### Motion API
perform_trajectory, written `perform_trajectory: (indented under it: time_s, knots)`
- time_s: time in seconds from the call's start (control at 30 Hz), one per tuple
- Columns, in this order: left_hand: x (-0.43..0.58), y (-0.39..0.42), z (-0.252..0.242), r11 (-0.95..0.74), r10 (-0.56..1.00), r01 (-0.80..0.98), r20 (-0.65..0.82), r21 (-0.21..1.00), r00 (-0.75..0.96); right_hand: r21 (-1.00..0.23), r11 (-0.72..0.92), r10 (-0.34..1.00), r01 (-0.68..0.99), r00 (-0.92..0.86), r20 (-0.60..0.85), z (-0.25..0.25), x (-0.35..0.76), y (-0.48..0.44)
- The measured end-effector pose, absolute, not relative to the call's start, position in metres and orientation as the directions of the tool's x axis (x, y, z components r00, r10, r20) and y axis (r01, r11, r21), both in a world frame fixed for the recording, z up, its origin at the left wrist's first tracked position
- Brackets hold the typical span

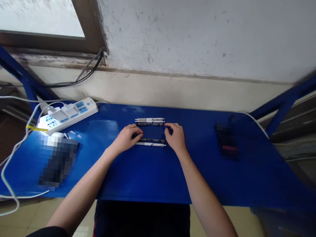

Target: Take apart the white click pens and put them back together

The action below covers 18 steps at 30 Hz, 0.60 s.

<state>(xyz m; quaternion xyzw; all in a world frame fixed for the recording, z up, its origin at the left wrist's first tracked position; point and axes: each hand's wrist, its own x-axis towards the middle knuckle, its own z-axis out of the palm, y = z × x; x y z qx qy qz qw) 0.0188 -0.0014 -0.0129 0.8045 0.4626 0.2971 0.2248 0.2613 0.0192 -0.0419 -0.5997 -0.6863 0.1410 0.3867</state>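
Note:
Several slim pens lie crosswise in two groups on a blue tabletop. The farther group of white-and-grey pens (149,120) has a dark pen along its near side. Closer to me, a black pen (155,140) lies beside a white pen (153,144). My left hand (126,138) rests at the left ends of this near pair, fingers curled and thumb and forefinger drawn together at the black pen; its left end is hidden. My right hand (175,137) is at the right end of the farther group, its thumb and forefinger curved and slightly apart.
A white power strip (85,111) with plugged-in chargers and loose white cables (9,161) occupies the left side. Blurred dark objects lie at left (59,163) and right (227,142). Blue frame bars (283,108) rise at both ends, and a wall (186,33) stands behind.

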Motion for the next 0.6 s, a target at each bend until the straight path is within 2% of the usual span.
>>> perform_trajectory:
  time_s: [0.2,0.6]
  knots:
    - [0.011,0.004,-0.021,-0.327,0.933,0.726,0.329,0.604,0.146,-0.643,0.261,0.935,0.720,-0.023,0.355,-0.040,0.261,0.019]
    - [0.013,0.005,-0.025,-0.328,0.937,0.714,0.309,0.618,0.163,-0.674,0.271,0.941,0.687,-0.043,0.335,-0.037,0.259,0.018]
